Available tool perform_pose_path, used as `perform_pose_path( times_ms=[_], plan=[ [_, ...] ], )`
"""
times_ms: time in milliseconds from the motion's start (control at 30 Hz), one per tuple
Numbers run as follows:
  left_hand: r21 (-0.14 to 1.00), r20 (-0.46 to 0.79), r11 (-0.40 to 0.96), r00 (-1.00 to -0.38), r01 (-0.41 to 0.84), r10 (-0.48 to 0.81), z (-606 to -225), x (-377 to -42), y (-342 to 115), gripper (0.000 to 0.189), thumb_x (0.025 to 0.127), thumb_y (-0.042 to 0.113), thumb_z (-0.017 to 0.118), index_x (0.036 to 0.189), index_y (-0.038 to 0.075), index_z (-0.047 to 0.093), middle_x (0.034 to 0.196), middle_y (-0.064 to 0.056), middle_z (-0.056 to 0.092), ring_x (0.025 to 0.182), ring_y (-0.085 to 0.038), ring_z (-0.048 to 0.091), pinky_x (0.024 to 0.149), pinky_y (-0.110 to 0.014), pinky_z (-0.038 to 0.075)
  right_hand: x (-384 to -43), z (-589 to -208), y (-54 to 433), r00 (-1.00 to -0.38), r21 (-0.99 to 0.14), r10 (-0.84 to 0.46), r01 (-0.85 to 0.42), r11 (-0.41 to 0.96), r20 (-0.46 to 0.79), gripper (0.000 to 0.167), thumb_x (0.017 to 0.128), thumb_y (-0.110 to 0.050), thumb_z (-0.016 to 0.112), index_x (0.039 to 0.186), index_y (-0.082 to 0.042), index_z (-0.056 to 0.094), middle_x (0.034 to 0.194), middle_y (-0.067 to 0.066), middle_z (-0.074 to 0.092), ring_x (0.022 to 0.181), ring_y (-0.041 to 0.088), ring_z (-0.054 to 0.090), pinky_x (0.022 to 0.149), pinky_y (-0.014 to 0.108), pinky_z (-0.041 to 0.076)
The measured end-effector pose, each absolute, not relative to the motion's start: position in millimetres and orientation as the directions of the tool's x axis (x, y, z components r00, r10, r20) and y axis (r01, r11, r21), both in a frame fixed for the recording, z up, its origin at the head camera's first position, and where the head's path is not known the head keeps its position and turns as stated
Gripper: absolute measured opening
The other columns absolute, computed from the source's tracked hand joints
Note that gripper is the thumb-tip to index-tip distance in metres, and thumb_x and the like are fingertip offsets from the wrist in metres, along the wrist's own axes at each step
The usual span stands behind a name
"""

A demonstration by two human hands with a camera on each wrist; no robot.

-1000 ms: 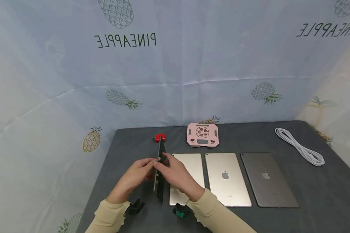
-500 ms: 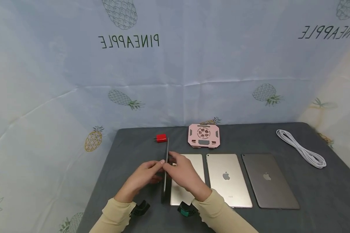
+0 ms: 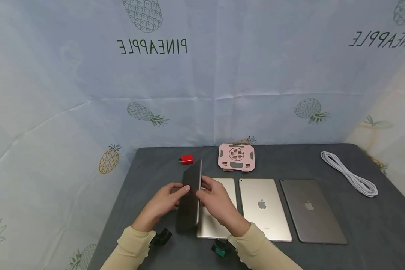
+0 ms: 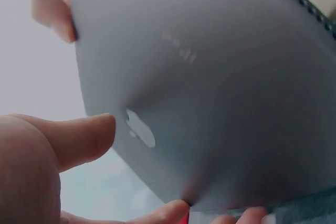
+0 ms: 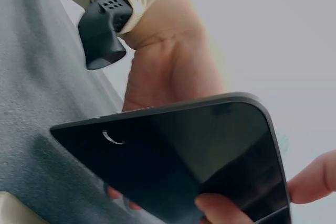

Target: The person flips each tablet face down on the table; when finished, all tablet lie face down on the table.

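A dark grey tablet (image 3: 189, 213) stands on edge between the two hands in the head view. Its back with the apple logo (image 4: 140, 128) faces the left wrist camera, while the black screen (image 5: 157, 150) faces the right one. The left hand (image 3: 162, 202) holds it with the thumb over the back and fingertips at an edge. The right hand (image 3: 219, 204) grips the opposite side, thumb at the long edge and a fingertip against the screen. Just right of it, a gold tablet (image 3: 212, 225) lies partly hidden by the right hand.
To the right lie another gold tablet (image 3: 264, 213) and a grey tablet (image 3: 312, 213), backs up. A red plug adapter (image 3: 187, 159), a pink folding stand (image 3: 236, 157) and a coiled white cable (image 3: 349, 174) lie along the back of the dark table (image 3: 273, 255).
The held tablet has shifted right and turned, passing through edge-on, so that its dark back now shows in the head view. Both hands moved right with it; the other things stay put.
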State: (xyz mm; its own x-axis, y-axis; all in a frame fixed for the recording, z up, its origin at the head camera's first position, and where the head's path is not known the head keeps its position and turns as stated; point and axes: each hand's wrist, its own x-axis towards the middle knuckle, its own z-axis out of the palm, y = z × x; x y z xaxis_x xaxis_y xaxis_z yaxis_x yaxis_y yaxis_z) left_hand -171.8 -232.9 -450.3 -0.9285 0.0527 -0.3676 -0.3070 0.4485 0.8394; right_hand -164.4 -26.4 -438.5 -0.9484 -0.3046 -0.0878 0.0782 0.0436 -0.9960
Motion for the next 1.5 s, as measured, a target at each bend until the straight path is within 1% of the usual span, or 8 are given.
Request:
perform_pose_path(
  times_ms=[167, 267, 467, 600, 800, 1033, 1167, 1500],
  plan=[
    [0.842, -0.396, 0.420, -0.917, -0.340, 0.050, -451.0, -175.8, -241.0, 0.070, 0.102, 0.052, 0.070, 0.152, 0.004, 0.056, 0.143, -0.022, 0.065, 0.107, -0.029, 0.075, 0.092, -0.049, 0.066, -163.8, -442.9, -25.2, -0.947, -0.996, -0.314, 0.087, -0.025, -0.075, 0.060, 0.102, -0.005, 0.055, 0.160, 0.004, 0.044, 0.154, 0.025, 0.060, 0.129, 0.033, 0.071, 0.091, 0.039, 0.066],
    [0.840, -0.398, 0.426, -0.915, -0.336, 0.063, -449.3, -177.0, -244.3, 0.073, 0.102, 0.048, 0.073, 0.154, 0.002, 0.053, 0.142, -0.023, 0.065, 0.107, -0.028, 0.074, 0.093, -0.049, 0.065, -164.1, -445.2, -25.4, -0.943, -0.993, -0.322, 0.102, -0.054, -0.079, 0.059, 0.102, -0.004, 0.054, 0.160, 0.003, 0.046, 0.152, 0.025, 0.061, 0.125, 0.031, 0.073, 0.090, 0.037, 0.066],
    [0.814, -0.412, 0.479, -0.908, -0.328, 0.078, -441.7, -177.7, -251.6, 0.085, 0.098, 0.045, 0.079, 0.159, -0.002, 0.044, 0.133, -0.022, 0.068, 0.101, -0.027, 0.070, 0.093, -0.050, 0.064, -164.5, -447.1, -26.5, -0.935, -0.989, -0.338, 0.136, -0.066, -0.106, 0.054, 0.103, -0.003, 0.054, 0.156, 0.002, 0.051, 0.130, 0.024, 0.058, 0.102, 0.021, 0.073, 0.084, 0.034, 0.066],
    [0.794, -0.425, 0.513, -0.901, -0.327, 0.083, -437.3, -178.7, -257.9, 0.087, 0.098, 0.046, 0.078, 0.160, -0.003, 0.041, 0.134, -0.023, 0.067, 0.101, -0.026, 0.069, 0.094, -0.050, 0.064, -163.8, -448.1, -27.2, -0.929, -0.986, -0.346, 0.159, -0.054, -0.131, 0.051, 0.105, -0.003, 0.054, 0.155, 0.005, 0.050, 0.123, 0.021, 0.056, 0.098, 0.018, 0.070, 0.083, 0.034, 0.065],
    [0.776, -0.441, 0.537, -0.893, -0.330, 0.088, -431.3, -179.3, -269.2, 0.091, 0.100, 0.049, 0.074, 0.163, -0.004, 0.035, 0.132, -0.021, 0.066, 0.098, -0.026, 0.065, 0.095, -0.049, 0.063, -164.9, -451.1, -27.7, -0.930, -0.984, -0.332, 0.177, -0.023, -0.160, 0.053, 0.105, -0.005, 0.057, 0.156, 0.007, 0.048, 0.124, 0.024, 0.062, 0.099, 0.020, 0.072, 0.085, 0.038, 0.067],
    [0.749, -0.442, 0.580, -0.894, -0.321, 0.077, -427.3, -181.0, -280.7, 0.092, 0.102, 0.051, 0.071, 0.164, -0.004, 0.032, 0.147, -0.030, 0.060, 0.113, -0.031, 0.072, 0.097, -0.053, 0.062, -165.3, -453.4, -31.7, -0.926, -0.973, -0.301, 0.223, 0.054, -0.229, 0.062, 0.102, -0.011, 0.062, 0.158, 0.011, 0.044, 0.128, 0.024, 0.064, 0.104, 0.022, 0.072, 0.091, 0.044, 0.066],
    [0.722, -0.450, 0.614, -0.890, -0.318, 0.069, -427.7, -180.7, -284.1, 0.093, 0.102, 0.055, 0.069, 0.164, -0.006, 0.033, 0.149, -0.032, 0.058, 0.114, -0.033, 0.072, 0.096, -0.053, 0.062, -162.4, -455.8, -35.9, -0.921, -0.969, -0.305, 0.223, 0.102, -0.244, 0.067, 0.100, -0.014, 0.064, 0.158, 0.012, 0.043, 0.130, 0.022, 0.062, 0.110, 0.024, 0.070, 0.097, 0.048, 0.065],
    [0.680, -0.473, 0.655, -0.880, -0.329, 0.049, -430.2, -182.3, -288.3, 0.093, 0.104, 0.057, 0.065, 0.163, -0.008, 0.033, 0.163, -0.037, 0.042, 0.124, -0.044, 0.070, 0.099, -0.057, 0.061, -155.4, -465.5, -44.6, -0.917, -0.966, -0.319, 0.194, 0.170, -0.240, 0.074, 0.100, -0.022, 0.066, 0.160, 0.012, 0.039, 0.152, 0.029, 0.056, 0.131, 0.036, 0.066, 0.106, 0.053, 0.060]
  ],
)
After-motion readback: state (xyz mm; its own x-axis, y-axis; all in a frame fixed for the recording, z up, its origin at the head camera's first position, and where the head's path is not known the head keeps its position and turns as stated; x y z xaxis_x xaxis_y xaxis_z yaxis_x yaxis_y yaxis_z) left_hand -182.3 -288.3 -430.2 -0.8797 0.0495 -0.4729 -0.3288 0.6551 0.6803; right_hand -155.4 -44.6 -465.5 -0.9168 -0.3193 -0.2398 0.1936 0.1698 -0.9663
